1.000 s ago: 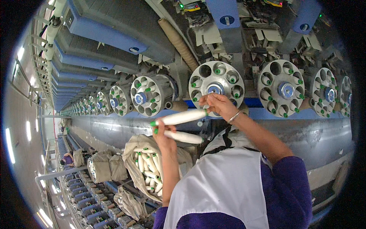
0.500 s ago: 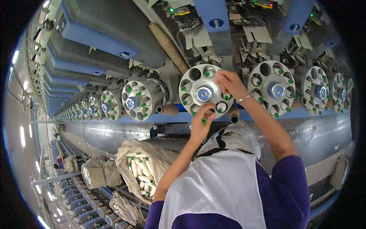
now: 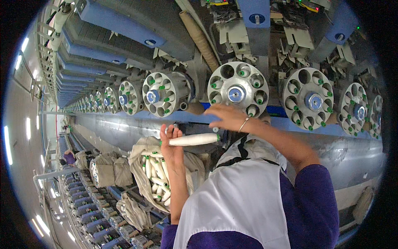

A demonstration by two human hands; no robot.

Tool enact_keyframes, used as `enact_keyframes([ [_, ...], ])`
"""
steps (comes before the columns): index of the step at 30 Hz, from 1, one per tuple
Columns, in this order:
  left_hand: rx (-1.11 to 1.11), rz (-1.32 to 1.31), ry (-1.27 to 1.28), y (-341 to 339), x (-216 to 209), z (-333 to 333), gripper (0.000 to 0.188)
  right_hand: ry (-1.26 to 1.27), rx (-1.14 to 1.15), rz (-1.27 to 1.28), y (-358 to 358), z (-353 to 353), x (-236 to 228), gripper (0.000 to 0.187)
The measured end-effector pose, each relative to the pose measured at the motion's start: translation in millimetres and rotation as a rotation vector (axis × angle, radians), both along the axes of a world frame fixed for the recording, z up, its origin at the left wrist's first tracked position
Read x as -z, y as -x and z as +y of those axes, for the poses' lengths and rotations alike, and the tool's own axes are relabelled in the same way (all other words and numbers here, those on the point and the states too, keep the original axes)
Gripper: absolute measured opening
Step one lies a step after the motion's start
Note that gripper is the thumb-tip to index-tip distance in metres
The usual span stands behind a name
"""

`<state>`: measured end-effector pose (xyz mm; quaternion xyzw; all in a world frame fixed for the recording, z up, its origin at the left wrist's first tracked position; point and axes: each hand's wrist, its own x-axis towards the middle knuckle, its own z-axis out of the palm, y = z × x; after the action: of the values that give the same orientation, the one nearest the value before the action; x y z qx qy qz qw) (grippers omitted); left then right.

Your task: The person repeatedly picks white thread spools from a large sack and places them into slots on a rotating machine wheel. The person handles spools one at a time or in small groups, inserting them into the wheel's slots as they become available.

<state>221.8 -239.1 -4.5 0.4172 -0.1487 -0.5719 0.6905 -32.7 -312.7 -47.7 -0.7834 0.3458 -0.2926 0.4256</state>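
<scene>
Plainly, left hand (image 3: 173, 147) with grip around a white bobbin's (image 3: 195, 140) end, right hand (image 3: 230, 118) loosely spread.

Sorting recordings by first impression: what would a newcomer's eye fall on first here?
Probably the long row of round metal holders, many holes carrying green-tipped bobbins, receding across the middle toward the left. Next, the white bobbin in the left hand, lower in the picture, above an open cloth sack of bobbins.
</scene>
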Motion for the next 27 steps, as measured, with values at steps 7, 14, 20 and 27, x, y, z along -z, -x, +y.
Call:
enact_keyframes([
  [7,-0.174,0.119,-0.041,-20.3,5.9,-2.7,0.031,-0.562,-0.329,0.032,-21.4,35.9,14.1,0.044],
  [14,-0.223,0.311,-0.003,-41.1,6.2,-0.1,0.025,-0.209,0.147,-0.4,21.8,28.6,36.0,0.029],
  [20,-0.228,0.26,-0.071,-21.8,11.8,-10.0,0.027,-0.659,0.334,-0.788,49.5,13.8,38.0,0.027],
  [27,-0.146,0.244,-0.134,10.8,21.4,-21.7,0.026,-0.888,0.172,-0.635,34.0,16.8,19.0,0.03],
])
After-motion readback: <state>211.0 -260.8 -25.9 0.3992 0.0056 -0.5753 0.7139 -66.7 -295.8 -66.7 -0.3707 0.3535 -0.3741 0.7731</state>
